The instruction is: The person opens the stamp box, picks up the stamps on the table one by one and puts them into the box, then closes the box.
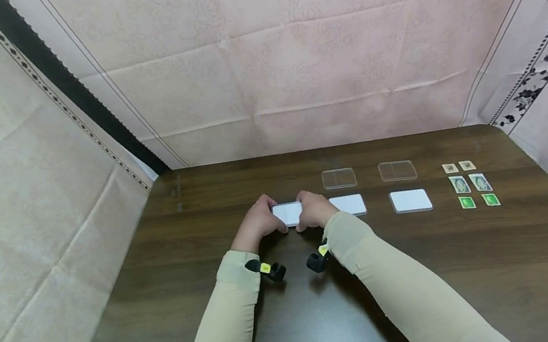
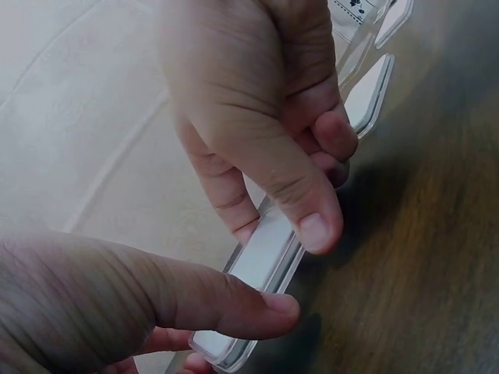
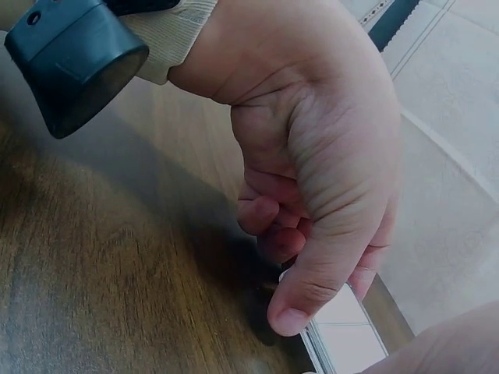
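Both hands hold a flat, clear plastic case with a white insert (image 1: 287,212), low over or on the table; which of the two cannot be told. My left hand (image 1: 261,216) grips its left end, the thumb (image 2: 257,312) along the near edge and fingers partly hidden beneath or behind it. At the right end, my right hand (image 1: 314,209) pinches the case between the thumb (image 3: 300,300) on the near edge and fingers on the far side. Just right of that hand lies a second white-filled case (image 1: 348,205), partly hidden behind it.
A third white-filled case (image 1: 411,200) lies farther right. Behind the row are two clear empty-looking lids, a left lid (image 1: 338,179) and a right lid (image 1: 397,171). Small stamp-like pictures (image 1: 460,184) lie in pairs at right on the brown wooden table (image 1: 298,322). Pale cloth (image 1: 291,72) hangs around.
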A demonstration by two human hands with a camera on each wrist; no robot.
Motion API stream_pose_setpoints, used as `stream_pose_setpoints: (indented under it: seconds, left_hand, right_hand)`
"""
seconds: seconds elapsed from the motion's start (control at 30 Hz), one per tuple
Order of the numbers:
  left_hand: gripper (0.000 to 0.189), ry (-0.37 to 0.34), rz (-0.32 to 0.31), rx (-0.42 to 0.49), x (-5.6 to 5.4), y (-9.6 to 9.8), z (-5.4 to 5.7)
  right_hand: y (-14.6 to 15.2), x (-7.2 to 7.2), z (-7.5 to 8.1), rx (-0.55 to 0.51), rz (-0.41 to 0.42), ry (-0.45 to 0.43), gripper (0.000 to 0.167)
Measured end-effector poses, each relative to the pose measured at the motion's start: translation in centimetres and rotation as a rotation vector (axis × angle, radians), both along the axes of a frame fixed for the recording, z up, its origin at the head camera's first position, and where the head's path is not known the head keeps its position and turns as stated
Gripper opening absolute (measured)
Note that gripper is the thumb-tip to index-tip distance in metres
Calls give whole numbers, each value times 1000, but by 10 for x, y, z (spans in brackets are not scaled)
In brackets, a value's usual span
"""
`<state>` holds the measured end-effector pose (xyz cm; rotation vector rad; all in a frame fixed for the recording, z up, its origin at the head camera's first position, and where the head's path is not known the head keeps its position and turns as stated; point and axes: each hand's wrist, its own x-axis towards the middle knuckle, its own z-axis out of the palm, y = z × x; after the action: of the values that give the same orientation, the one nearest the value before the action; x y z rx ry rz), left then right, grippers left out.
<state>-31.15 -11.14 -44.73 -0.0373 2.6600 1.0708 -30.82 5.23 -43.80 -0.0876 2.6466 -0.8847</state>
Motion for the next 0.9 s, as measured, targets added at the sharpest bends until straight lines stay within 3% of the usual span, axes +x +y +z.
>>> stream_pose_setpoints:
  seconds: [0.6, 0.9]
  left_hand:
    - [59, 4, 9, -44, 2, 3, 1]
    - [58, 5, 25, -34, 4, 4, 2]
  right_hand:
    - [-6, 1, -3, 80, 16, 24, 64]
    - [-5, 9, 3, 46, 14, 44, 61]
